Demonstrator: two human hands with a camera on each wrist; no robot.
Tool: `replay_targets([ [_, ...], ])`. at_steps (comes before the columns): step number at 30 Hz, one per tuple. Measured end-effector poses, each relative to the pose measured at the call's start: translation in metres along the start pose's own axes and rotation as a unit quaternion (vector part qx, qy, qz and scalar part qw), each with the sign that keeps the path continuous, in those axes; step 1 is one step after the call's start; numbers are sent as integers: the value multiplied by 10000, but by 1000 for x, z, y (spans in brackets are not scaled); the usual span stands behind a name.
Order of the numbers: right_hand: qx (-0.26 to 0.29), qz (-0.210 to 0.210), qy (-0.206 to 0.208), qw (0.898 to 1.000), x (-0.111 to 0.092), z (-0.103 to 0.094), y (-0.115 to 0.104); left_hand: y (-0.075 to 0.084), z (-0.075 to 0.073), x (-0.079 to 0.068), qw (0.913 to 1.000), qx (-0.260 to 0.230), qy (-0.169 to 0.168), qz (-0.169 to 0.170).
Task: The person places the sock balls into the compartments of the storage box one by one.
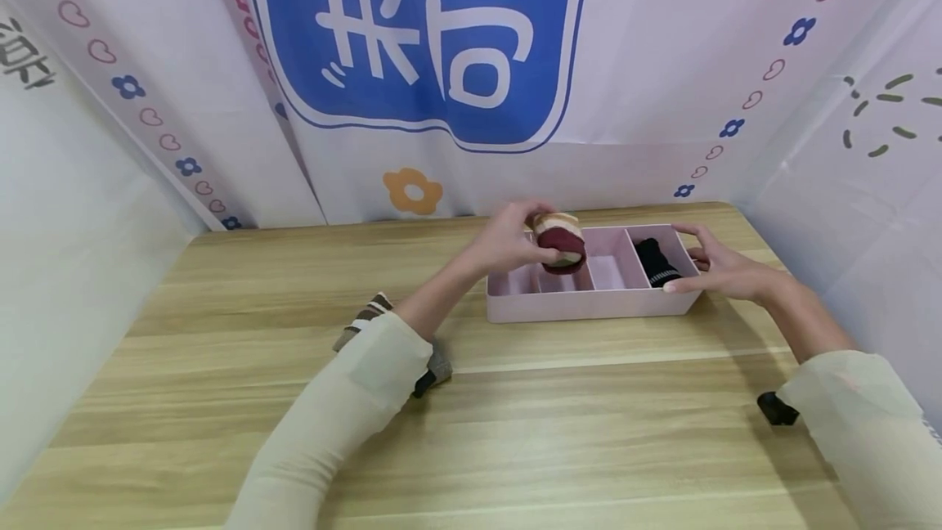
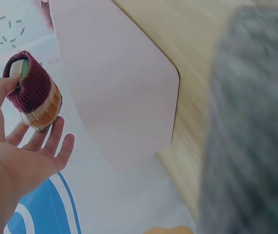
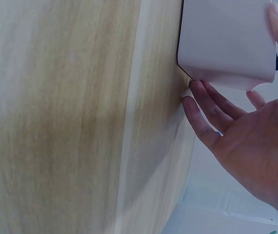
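My left hand (image 1: pixel 513 240) pinches a rolled sock (image 1: pixel 562 245) between thumb and fingers, over the left half of a pink divided box (image 1: pixel 589 307). In the left wrist view the sock (image 2: pixel 34 90) shows a ribbed maroon cuff and an orange-and-cream patterned end, with a bit of green inside the cuff. My right hand (image 1: pixel 724 268) holds the box's right end, thumb on the near corner and fingers around the end wall. The right wrist view shows those fingertips (image 3: pixel 196 87) low against the box. A rolled black sock (image 1: pixel 655 262) lies in the rightmost compartment.
A striped brown-and-white sock (image 1: pixel 364 321) and a grey-and-black bundle (image 1: pixel 436 370) lie on the wooden table (image 1: pixel 552 432), partly hidden by my left forearm. A small black thing (image 1: pixel 776 409) shows beside my right sleeve. Printed cloth (image 1: pixel 625 162) hangs behind the table.
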State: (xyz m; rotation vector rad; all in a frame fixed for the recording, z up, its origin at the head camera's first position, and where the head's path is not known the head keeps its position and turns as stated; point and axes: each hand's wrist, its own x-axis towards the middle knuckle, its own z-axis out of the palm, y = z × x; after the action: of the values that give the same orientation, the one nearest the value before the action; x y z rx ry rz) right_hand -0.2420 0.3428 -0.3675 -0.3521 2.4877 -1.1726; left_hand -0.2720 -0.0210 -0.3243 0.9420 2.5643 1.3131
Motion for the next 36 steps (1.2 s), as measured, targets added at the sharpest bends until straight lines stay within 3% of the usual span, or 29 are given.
replay_targets([
  [7,31,-25,-36,10000,1,0,0,4,11,6,9999,-125,-98,-39],
  [18,-22,22,-74,10000,2,-1,-1,14,18,14,9996,106,-262,0],
  [36,-72,16,-107,9999,0,-1,0,25,38,30,9995,303,-109,-21],
])
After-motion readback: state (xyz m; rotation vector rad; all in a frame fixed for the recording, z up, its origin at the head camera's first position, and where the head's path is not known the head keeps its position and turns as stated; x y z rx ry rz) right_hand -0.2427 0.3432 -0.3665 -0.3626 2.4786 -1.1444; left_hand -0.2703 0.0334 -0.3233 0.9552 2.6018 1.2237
